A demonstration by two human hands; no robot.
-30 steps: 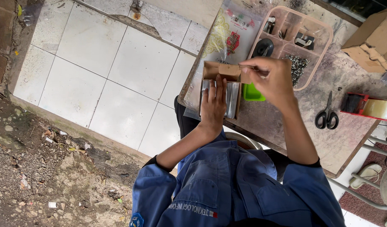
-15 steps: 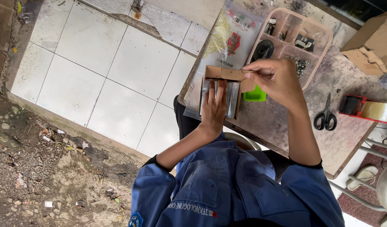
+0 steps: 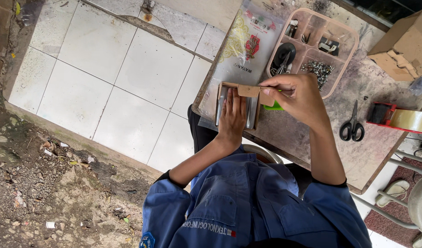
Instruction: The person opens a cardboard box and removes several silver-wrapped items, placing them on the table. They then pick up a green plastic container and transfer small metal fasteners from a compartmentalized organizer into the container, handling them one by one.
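A small brown cardboard box [image 3: 247, 89] rests on the worn wooden table [image 3: 357, 151], holding long metal parts [image 3: 221, 105]. My left hand [image 3: 232, 115] lies flat on the box's contents, fingers stretched toward the far flap. My right hand [image 3: 296, 96] pinches the box's end flap at its right side, thumb and fingers closed on the cardboard. A green object [image 3: 274, 106] peeks out under my right hand. The box sits on a clear plastic bag [image 3: 243, 50] with a printed label.
A pink compartment tray [image 3: 344, 59] with screws and small fittings stands behind the box. Black scissors [image 3: 352, 126] and a red tape dispenser [image 3: 399, 118] lie to the right, a cardboard carton [image 3: 406, 46] at the far right. White floor tiles [image 3: 128, 78] lie left of the table.
The right hand has shifted slightly along the flap, and the box has come down onto the table. The left hand stays pressed on the contents.
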